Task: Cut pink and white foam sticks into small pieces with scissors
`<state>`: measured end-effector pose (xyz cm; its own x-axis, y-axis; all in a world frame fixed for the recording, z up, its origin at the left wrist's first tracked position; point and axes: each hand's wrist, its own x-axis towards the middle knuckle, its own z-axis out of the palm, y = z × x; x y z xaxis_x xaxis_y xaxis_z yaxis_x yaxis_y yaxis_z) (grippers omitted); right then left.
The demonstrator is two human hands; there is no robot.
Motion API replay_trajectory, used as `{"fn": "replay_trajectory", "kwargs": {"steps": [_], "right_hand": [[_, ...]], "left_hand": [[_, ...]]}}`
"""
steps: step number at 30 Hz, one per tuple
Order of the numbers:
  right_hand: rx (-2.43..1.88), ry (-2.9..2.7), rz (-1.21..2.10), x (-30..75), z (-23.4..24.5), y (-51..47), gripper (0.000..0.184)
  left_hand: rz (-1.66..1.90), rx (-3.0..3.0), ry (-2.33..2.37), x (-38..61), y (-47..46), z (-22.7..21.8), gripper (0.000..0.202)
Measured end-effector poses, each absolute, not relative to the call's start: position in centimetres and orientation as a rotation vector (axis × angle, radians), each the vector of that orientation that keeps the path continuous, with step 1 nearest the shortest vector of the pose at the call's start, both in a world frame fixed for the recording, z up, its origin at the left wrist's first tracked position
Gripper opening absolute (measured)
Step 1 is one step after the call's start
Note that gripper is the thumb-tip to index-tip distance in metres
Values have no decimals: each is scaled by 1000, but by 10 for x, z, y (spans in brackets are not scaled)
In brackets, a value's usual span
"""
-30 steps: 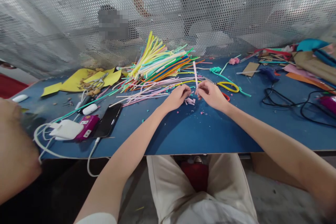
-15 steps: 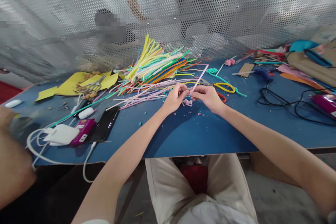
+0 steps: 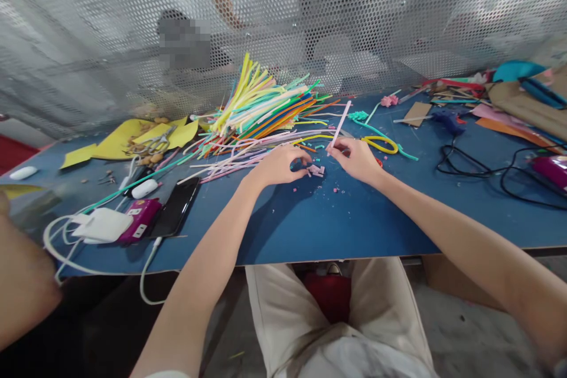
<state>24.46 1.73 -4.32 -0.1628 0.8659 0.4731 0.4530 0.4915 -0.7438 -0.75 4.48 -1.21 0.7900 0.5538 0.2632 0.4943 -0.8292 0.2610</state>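
My right hand (image 3: 357, 159) pinches the lower end of a pale pink pipe cleaner (image 3: 340, 126) that slants up and away over the blue table (image 3: 310, 224). My left hand (image 3: 279, 165) is curled with thumb and fingertips together beside it, just left of a small heap of cut pink bits (image 3: 316, 170). What the left fingers hold is too small to name. A big pile of coloured pipe cleaners (image 3: 261, 109) lies just beyond both hands.
Yellow-handled scissors (image 3: 381, 144) lie right of my right hand. A glue gun (image 3: 447, 120) and black cables (image 3: 482, 168) sit far right. A phone (image 3: 175, 208), white charger (image 3: 101, 225) and yellow paper (image 3: 128, 136) are at left. Another person's arm (image 3: 20, 283) shows at the left edge.
The pink pipe cleaner tilted from upright to slanting right. My left hand drew slightly left, away from my right hand.
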Motion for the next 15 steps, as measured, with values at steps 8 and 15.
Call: {"fn": "replay_trajectory", "kwargs": {"steps": [8,15], "right_hand": [[-1119,-1859,646,253,-48,21,16],[-1116,-1926,630,250,-47,18,16]], "left_hand": [[404,2681,847,-5,50,-26,31],[579,2706,945,-1,40,-19,25]]}}
